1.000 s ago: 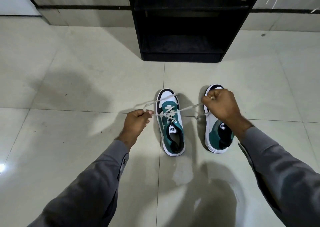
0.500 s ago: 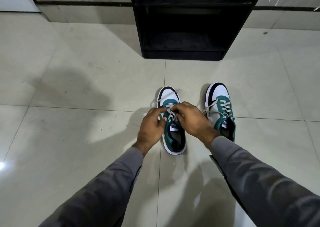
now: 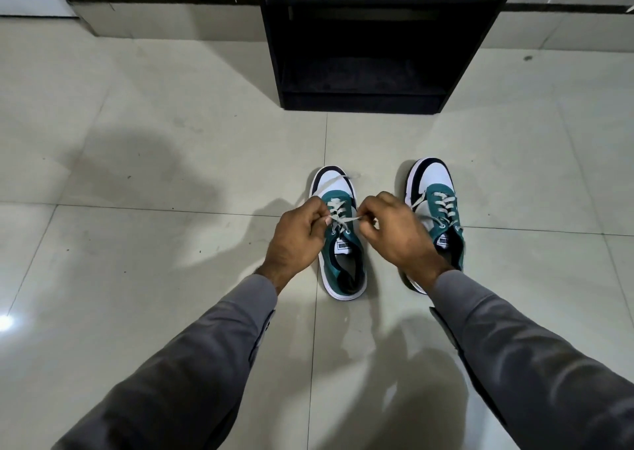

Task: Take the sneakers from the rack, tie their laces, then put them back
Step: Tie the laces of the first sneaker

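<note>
Two green, white and black sneakers stand side by side on the tiled floor, toes pointing away from me. My left hand (image 3: 297, 230) and my right hand (image 3: 394, 231) hover over the left sneaker (image 3: 338, 240), each pinching a piece of its pale lace (image 3: 343, 221), which is stretched short between them above the tongue. A loose lace end lies across the white toe. The right sneaker (image 3: 434, 195) stands just beyond my right hand, partly hidden by it, its laces threaded and lying slack.
An empty black shoe rack (image 3: 363, 37) stands on the floor straight ahead against the wall, about one tile beyond the sneakers. Pale glossy floor tiles (image 3: 154, 140) spread all around. Grey sleeves cover both my forearms.
One second ago my hands were spread wide, pulling the lace taut. They came together over the left sneaker and now hold the lace close above the tongue.
</note>
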